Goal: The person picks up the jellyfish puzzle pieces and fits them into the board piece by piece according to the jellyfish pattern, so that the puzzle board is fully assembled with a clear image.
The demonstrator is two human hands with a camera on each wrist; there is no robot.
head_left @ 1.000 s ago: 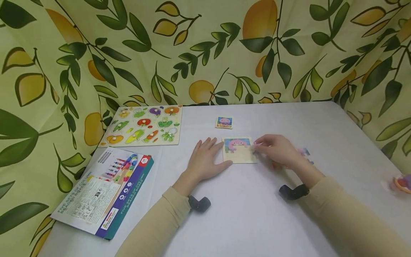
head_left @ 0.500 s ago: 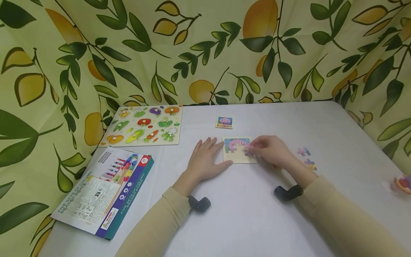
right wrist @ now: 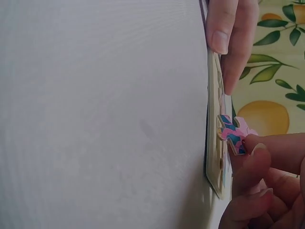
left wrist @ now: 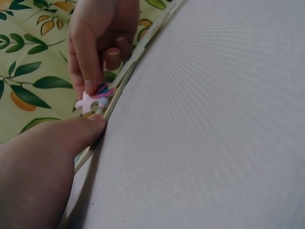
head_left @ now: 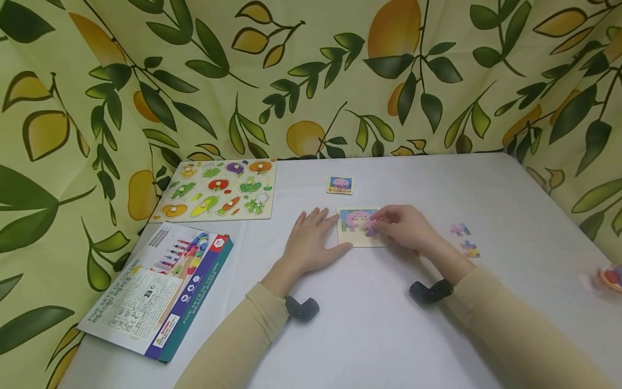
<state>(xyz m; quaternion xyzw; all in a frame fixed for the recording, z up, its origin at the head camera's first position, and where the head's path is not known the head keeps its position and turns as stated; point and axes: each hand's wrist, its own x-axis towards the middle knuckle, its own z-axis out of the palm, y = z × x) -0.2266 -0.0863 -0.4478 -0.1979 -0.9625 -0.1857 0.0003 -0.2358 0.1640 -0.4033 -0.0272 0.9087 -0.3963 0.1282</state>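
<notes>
A square wooden puzzle board lies on the white table, its upper part filled with pieces of a pink octopus picture. My left hand lies flat at the board's left side, its fingers straight and the thumb on the near left edge. Over the board's right half, my right hand pinches a pink and blue jigsaw piece between thumb and fingers. The left wrist view shows that jigsaw piece tilted just above the board, close to the left thumb. The right hand hides the board's right edge in the head view.
Loose puzzle pieces lie to the right. A small octopus picture card sits behind the board. At the left are a vegetable peg puzzle and a bead set box. A blurred colourful object stands at the far right.
My right hand has moved left with the pinched jigsaw piece, from the board's right edge to over its right half, uncovering the loose pieces. The left hand has stayed put.
</notes>
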